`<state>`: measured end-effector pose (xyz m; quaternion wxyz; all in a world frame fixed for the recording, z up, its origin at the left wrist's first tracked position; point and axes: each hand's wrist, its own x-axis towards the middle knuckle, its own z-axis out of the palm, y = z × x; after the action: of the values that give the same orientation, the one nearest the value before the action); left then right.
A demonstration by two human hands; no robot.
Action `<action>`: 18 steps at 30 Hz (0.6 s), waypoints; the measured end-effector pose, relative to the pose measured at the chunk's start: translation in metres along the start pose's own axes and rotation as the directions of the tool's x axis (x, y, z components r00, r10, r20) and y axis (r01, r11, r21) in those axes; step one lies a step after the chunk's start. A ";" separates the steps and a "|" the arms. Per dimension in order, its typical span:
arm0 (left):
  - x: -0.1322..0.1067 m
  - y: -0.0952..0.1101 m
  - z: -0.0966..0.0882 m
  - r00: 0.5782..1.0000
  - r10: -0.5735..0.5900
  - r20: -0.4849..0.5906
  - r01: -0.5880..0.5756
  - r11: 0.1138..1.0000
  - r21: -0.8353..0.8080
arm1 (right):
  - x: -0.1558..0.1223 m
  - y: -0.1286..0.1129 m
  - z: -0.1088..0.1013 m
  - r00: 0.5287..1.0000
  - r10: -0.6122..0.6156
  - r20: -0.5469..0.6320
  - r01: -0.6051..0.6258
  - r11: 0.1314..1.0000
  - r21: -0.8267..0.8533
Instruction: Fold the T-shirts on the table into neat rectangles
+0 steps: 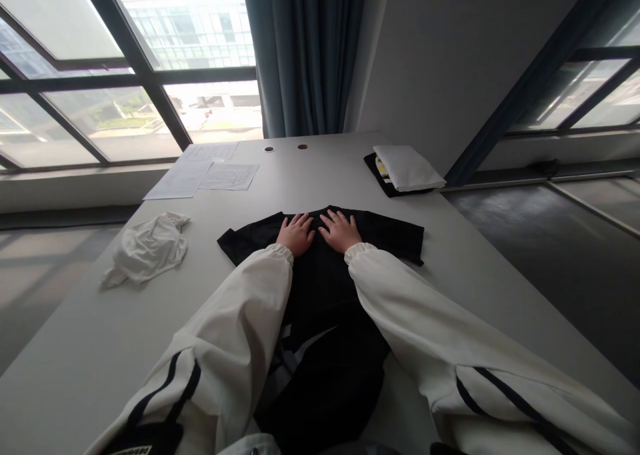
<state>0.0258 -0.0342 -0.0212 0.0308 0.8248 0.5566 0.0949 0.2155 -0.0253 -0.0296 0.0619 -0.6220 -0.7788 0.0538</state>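
here, both hands lie flat, palms down and fingers spread, on a black t-shirt (320,261) laid out on a pale grey table (90,348). the left hand (297,233) and the right hand (341,231) sit just beside each other near the shirt's collar end, gripping nothing, only pressing on the cloth. the shirt lies in the middle of the table in front of the person, its 2 short sleeves stretched out to either side, its lower part running back between the white sleeves with dark stripes. to the left, apart from the shirt, lies a crumpled white garment (147,248). farther back are some printed sheets of paper (205,171), and at the far right a folded white item (407,167) rests on a dark one. behind the table hangs a blue-grey curtain (305,48) beside large windows.
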 end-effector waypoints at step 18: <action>-0.018 0.018 -0.003 0.978 -0.205 0.028 0.205 0.979 0.008 | 0.011 -0.007 -0.001 0.994 0.061 0.096 -0.059 0.998 -0.018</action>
<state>0.0353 -0.0579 -0.0177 0.0462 0.7644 0.6384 0.0778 0.2063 -0.0163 -0.0269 0.0180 -0.6421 -0.7622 0.0797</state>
